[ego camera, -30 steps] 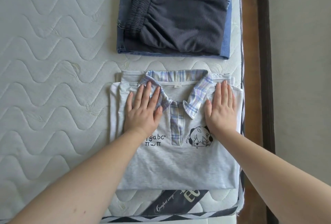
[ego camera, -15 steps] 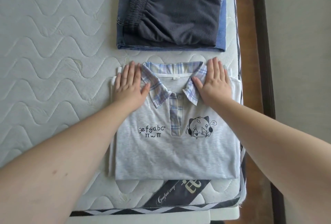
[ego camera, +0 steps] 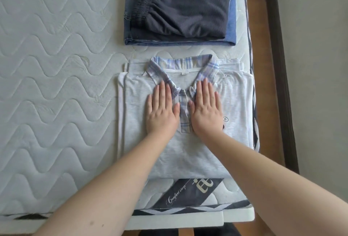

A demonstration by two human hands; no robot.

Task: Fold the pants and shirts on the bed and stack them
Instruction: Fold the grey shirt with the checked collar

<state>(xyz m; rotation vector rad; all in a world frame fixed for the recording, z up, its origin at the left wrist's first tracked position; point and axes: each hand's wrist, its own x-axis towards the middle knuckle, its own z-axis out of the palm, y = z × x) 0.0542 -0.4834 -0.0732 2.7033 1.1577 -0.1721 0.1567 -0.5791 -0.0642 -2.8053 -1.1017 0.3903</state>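
From the head camera, a folded grey shirt (ego camera: 188,152) lies flat on the mattress (ego camera: 56,85) near its right edge, its plaid collar (ego camera: 180,64) turned toward the far side and a plaid placket (ego camera: 183,115) running down the middle of its chest. The left hand (ego camera: 162,112) rests palm down on the shirt just left of the placket, fingers straight and close together, holding nothing. The right hand (ego camera: 206,112) lies the same way just right of the placket, flat and with nothing in its grip, covering most of a small black print (ego camera: 225,120) on the chest. The two thumbs almost meet across the placket, and the fingertips of both hands reach the tips of the collar. White fabric edges (ego camera: 120,103) of folded layers show along the shirt's left side. Beyond the collar, apart from the shirt, sits a stack: dark folded shorts (ego camera: 188,7) with an elastic waistband on top of folded blue jeans (ego camera: 178,42). At the near end of the mattress a dark label (ego camera: 188,192) reads "Comfort Sleep". A brown wooden bed frame (ego camera: 263,66) runs along the right side, with pale floor (ego camera: 316,66) past it.
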